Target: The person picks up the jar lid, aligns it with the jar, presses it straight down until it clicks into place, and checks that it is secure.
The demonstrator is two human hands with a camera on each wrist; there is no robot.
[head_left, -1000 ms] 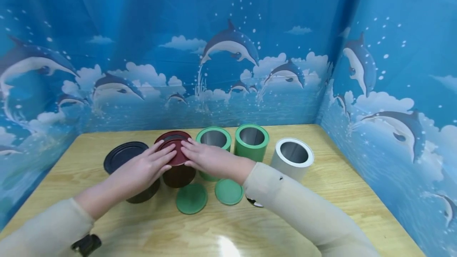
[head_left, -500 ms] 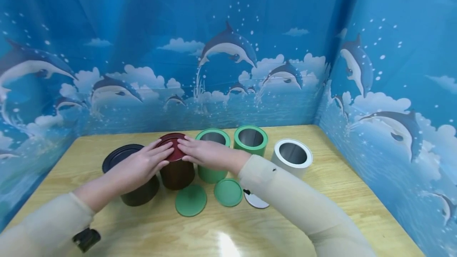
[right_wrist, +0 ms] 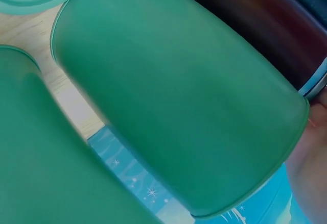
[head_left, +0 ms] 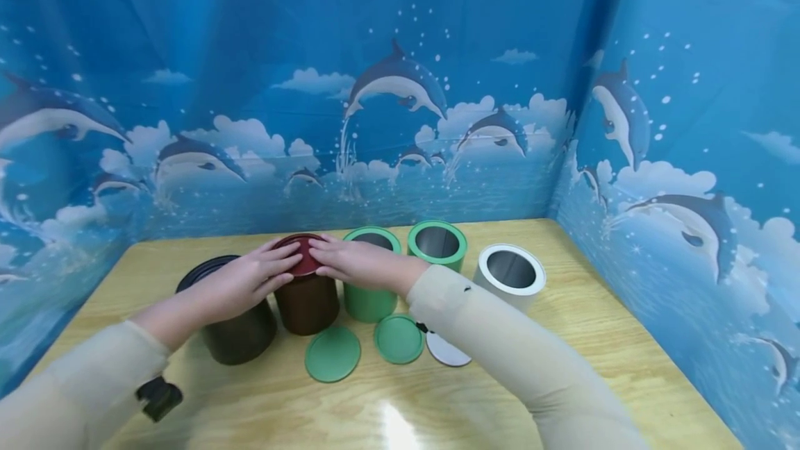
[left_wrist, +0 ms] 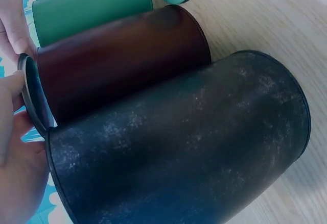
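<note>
A dark red lid (head_left: 304, 255) is at the top of a brown-red can (head_left: 307, 304), with both hands on it. My left hand (head_left: 240, 280) grips the lid's left side, its fingertips reaching over the top. From the right, my right hand (head_left: 362, 266) holds the opposite edge. In the left wrist view the lid (left_wrist: 33, 94) stands slightly off the can's rim, leaving a gap on that side. The right wrist view shows only part of the right hand (right_wrist: 311, 152), beyond a green can.
A black can (head_left: 240, 335) stands under my left forearm. Right of the red can are two open green cans (head_left: 369, 301) and an open white can (head_left: 500, 290). Two green lids (head_left: 333, 354) and a white lid (head_left: 446, 351) lie in front. Dolphin-print curtains (head_left: 375, 179) enclose the table.
The red lid has moved back and down onto the can's top, covering the opening seen behind it earlier. Both hands moved with it, and the white lid shows more.
</note>
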